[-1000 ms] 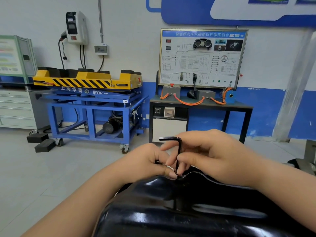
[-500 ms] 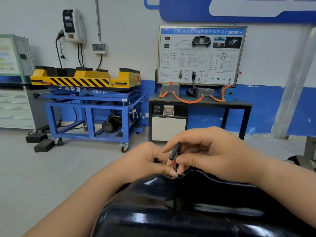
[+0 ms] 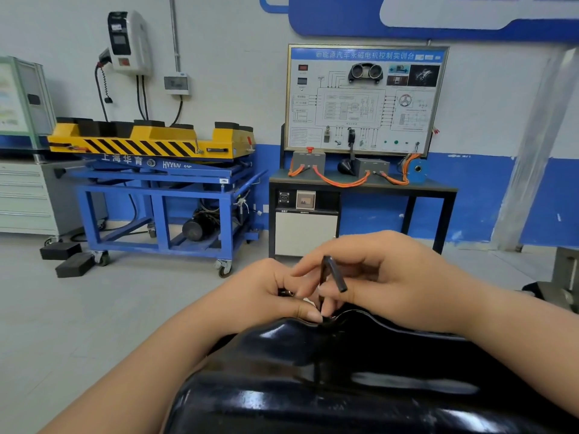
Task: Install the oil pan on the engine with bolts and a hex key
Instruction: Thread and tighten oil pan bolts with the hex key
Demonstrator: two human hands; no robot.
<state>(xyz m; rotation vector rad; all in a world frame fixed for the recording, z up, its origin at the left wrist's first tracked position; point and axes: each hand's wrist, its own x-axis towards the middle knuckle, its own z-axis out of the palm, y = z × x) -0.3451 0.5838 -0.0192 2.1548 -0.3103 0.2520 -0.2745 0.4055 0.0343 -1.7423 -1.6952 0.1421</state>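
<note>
Oil pan (image 3: pixel 344 386): glossy black, white highlights. Hex key (image 3: pixel 333 274), just above oil pan rim: black. Beyond oil pan, left: yellow lift platform (image 3: pixel 219 142) with black diagonal stripes, on blue frame (image 3: pixel 156 195). Beyond oil pan, centre: orange cables (image 3: pixel 338 182); white panel board (image 3: pixel 363 101), blue header.

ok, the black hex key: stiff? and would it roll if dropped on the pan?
Probably stiff: the hex key stands straight, thin and metallic in the right hand. Its L-bend should stop rolling, but on the glossy, curved oil pan it would likely slide off.
</note>
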